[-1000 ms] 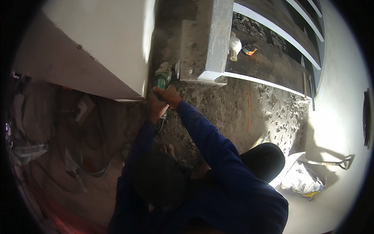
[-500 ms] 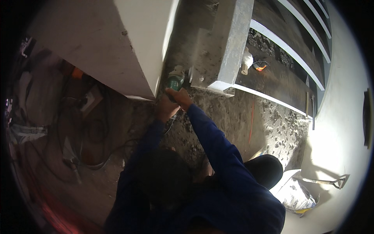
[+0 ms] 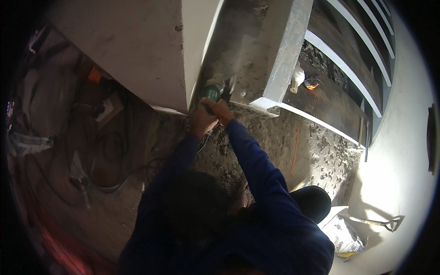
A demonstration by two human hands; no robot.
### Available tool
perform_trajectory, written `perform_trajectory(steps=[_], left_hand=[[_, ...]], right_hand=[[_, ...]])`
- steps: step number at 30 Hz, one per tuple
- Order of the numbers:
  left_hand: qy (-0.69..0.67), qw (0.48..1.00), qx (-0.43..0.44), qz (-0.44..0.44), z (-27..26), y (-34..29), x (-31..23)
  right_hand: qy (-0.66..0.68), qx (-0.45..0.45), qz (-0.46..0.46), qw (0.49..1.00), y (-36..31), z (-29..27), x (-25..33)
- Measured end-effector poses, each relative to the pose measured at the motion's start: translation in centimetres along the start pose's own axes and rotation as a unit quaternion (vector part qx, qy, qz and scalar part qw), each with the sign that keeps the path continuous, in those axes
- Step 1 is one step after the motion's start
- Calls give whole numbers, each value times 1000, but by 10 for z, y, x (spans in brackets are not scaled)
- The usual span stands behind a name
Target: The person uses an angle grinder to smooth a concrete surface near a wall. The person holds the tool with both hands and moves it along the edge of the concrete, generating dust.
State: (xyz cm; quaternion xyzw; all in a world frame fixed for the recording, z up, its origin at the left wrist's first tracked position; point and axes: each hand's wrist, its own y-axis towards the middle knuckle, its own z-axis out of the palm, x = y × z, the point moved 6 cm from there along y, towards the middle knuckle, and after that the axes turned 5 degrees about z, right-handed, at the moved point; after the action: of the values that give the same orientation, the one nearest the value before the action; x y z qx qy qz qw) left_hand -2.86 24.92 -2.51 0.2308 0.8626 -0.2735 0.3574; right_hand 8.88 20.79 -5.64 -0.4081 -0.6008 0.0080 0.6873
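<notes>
Gripping the green power tool (image 3: pixel 212 93), your left hand (image 3: pixel 203 122) and right hand (image 3: pixel 220 111) are clamped close together on its near end, hiding most of its grip. The tool sits in the far middle, in the gap between the pale wall (image 3: pixel 187 59) on your left and the dusty step (image 3: pixel 256 87) on your right. Its far end is blurred by haze; you can't tell whether the pale rounded edge just beside the step touches it. A thin cord (image 3: pixel 202 145) drops below your hands, then goes out of sight behind your left sleeve (image 3: pixel 176 160). Far left, cables and an orange thing (image 3: pixel 95 74) are dim. Near right, a sack (image 3: pixel 343 236) is partly covered by your dark knee (image 3: pixel 311 204).
</notes>
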Motion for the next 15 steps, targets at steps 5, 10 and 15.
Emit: perform_trajectory(steps=[5, 10, 15], left_hand=[[-17, 1000, -12, -8, -4, 4, -8], [-19, 1000, -21, 10, -7, 8, -11], [3, 1000, -9, 15, -2, 22, -6]], right_hand=[[11, 6, -26, 1000, 4, 0, 6], [-6, 2, -33, 999, 2, -1, 18], [16, 12, -8, 1000, 1, -2, 28]])
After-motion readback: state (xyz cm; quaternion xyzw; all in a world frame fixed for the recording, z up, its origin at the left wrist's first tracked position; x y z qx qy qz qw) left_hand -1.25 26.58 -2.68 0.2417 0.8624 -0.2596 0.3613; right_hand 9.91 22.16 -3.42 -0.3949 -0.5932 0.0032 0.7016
